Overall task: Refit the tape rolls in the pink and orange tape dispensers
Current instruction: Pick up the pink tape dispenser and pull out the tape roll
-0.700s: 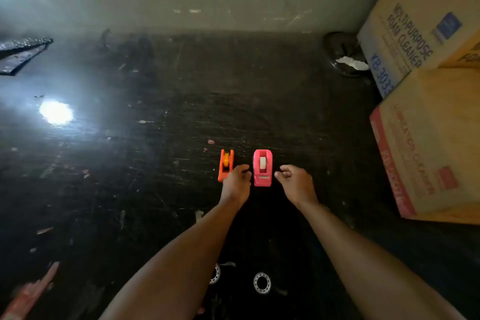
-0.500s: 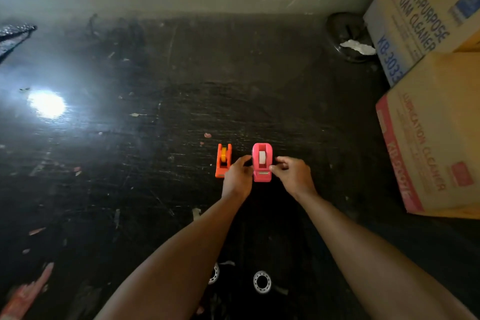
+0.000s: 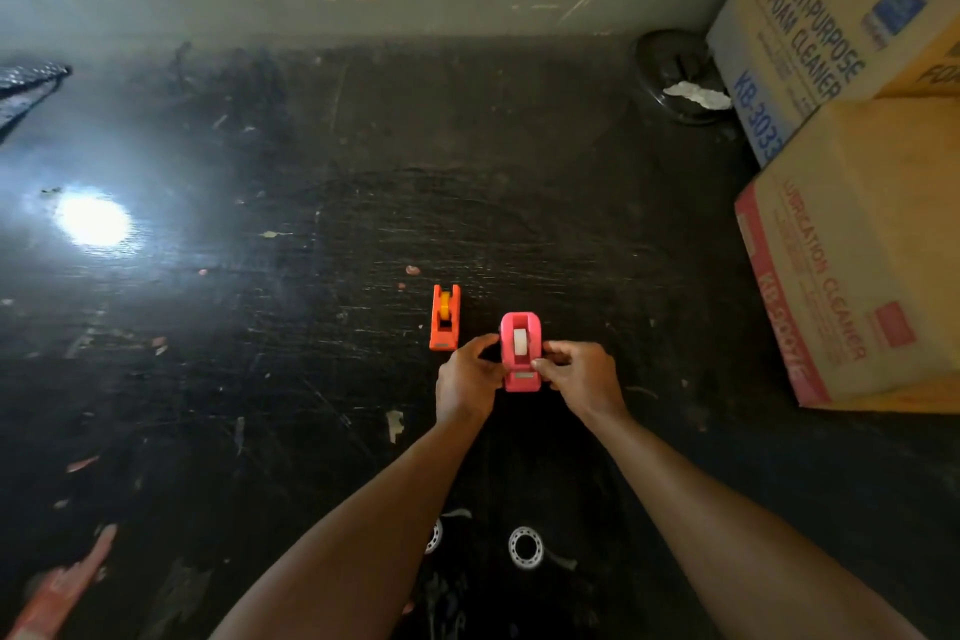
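A pink tape dispenser (image 3: 521, 353) with a white tape roll (image 3: 519, 343) in its slot sits between my two hands over the dark scratched floor. My left hand (image 3: 466, 382) pinches its left side with thumb and fingers. My right hand (image 3: 582, 376) grips its right side near the cutter end. To the left, apart from my hands, an orange tape dispenser (image 3: 445, 318) stands on the floor with a yellow-orange roll (image 3: 444, 304) in it.
Two stacked cardboard boxes (image 3: 852, 244) stand at the right. A dark round dish (image 3: 675, 75) holding white scraps sits by the wall. Two white rings (image 3: 525, 547) lie near my feet. A bright light reflection (image 3: 91, 221) shows on the floor at left.
Both hands went from beside the pink dispenser to gripping its sides, and it has come toward me, away from the orange one, which stayed put.
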Action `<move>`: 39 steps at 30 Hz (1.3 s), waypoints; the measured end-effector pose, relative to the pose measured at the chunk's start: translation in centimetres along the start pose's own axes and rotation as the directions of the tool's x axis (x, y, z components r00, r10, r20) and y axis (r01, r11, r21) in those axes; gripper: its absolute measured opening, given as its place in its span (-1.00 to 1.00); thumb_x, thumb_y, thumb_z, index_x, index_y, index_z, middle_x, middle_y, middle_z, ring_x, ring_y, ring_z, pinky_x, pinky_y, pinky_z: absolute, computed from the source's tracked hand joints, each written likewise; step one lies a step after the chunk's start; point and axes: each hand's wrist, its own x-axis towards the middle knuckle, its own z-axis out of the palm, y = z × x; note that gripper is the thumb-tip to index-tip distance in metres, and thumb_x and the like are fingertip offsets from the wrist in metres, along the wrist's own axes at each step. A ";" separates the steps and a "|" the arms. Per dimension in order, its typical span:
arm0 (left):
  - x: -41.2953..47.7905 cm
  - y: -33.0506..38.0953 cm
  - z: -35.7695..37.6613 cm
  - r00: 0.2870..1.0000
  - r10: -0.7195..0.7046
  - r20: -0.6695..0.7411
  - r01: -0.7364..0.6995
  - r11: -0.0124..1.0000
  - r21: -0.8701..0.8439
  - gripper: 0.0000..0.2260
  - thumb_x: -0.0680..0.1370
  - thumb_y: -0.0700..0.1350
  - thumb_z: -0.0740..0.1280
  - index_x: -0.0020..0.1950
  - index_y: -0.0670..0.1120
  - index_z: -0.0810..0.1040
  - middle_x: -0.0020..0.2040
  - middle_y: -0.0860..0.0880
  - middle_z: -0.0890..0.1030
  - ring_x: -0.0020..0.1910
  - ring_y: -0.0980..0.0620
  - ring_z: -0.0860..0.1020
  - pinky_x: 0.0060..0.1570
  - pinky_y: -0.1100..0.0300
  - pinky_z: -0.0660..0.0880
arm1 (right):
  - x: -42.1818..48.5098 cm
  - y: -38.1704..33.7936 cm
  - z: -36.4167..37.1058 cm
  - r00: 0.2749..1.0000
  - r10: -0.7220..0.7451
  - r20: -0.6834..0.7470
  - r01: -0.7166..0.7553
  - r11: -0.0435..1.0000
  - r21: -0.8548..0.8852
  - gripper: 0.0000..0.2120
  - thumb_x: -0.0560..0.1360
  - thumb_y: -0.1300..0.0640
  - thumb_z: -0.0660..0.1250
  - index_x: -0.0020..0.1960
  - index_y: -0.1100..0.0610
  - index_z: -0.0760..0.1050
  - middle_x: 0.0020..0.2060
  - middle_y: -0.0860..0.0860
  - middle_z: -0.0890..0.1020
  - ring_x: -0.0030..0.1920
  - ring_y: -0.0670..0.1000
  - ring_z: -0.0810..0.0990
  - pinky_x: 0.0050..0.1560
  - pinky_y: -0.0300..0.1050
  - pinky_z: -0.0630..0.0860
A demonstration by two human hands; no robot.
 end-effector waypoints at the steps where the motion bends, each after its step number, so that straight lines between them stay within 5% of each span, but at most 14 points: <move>1: -0.8 -0.5 0.0 1.000 0.013 0.002 -0.013 1.000 0.028 -0.51 0.61 -0.14 0.41 0.53 0.05 0.41 0.10 -0.01 0.72 0.00 0.11 0.71 0.14 0.00 0.67 | -0.8 0.4 0.2 1.000 0.004 0.000 -0.004 1.000 0.000 -0.64 0.55 0.15 0.46 0.34 0.16 0.59 0.25 0.08 0.68 0.22 0.03 0.67 0.26 0.07 0.62; 10: -7.5 -4.7 -0.1 0.998 -0.007 0.056 0.005 0.999 0.035 -0.50 0.59 -0.17 0.43 0.51 0.08 0.45 0.04 0.04 0.73 -0.04 0.15 0.71 0.10 0.05 0.69 | -8.1 3.7 1.8 1.000 0.010 0.029 -0.011 0.999 0.032 -0.77 0.52 0.10 0.49 0.17 0.03 0.69 -0.02 -0.11 0.75 -0.03 -0.14 0.70 0.09 0.02 0.68; 19: -9.8 -5.4 -0.2 0.997 0.001 0.080 -0.007 0.997 0.078 -0.53 0.59 -0.15 0.44 0.49 0.09 0.46 -0.05 0.03 0.73 -0.10 0.11 0.72 0.03 0.01 0.71 | -10.6 4.5 2.0 0.998 0.031 0.047 -0.034 0.998 0.059 -0.77 0.54 0.12 0.48 0.20 0.01 0.66 -0.09 -0.16 0.69 -0.05 -0.15 0.69 0.07 -0.04 0.69; 25: -10.2 -5.6 -0.1 0.996 0.009 0.090 -0.015 0.998 0.060 -0.47 0.60 -0.15 0.44 0.54 0.10 0.39 -0.05 0.03 0.73 -0.08 0.09 0.72 0.05 0.00 0.70 | -10.8 5.1 2.2 0.999 0.000 0.036 -0.002 0.997 0.075 -0.71 0.55 0.11 0.46 0.26 0.06 0.65 0.05 -0.09 0.72 0.03 -0.14 0.69 0.13 -0.02 0.68; 31: -10.4 -5.4 0.2 0.997 0.016 0.074 -0.018 0.999 0.026 -0.45 0.59 -0.18 0.43 0.55 0.10 0.40 -0.11 0.04 0.73 -0.10 0.10 0.72 0.07 -0.02 0.69 | -10.6 4.1 2.1 0.994 -0.106 -0.032 0.103 0.990 -0.095 -0.47 0.52 0.13 0.49 0.45 0.04 0.43 0.17 -0.04 0.61 0.10 -0.09 0.61 0.16 -0.12 0.60; 39: -10.3 -5.6 0.4 0.998 0.030 0.055 -0.033 0.999 0.042 -0.45 0.59 -0.19 0.43 0.54 0.11 0.40 -0.10 0.04 0.74 -0.11 0.10 0.73 0.07 -0.04 0.69 | -8.5 2.6 0.5 0.924 -0.307 0.229 0.372 0.859 -0.352 -0.58 0.56 0.07 0.43 0.40 0.05 0.51 0.04 0.00 0.49 -0.01 -0.05 0.51 -0.01 -0.14 0.45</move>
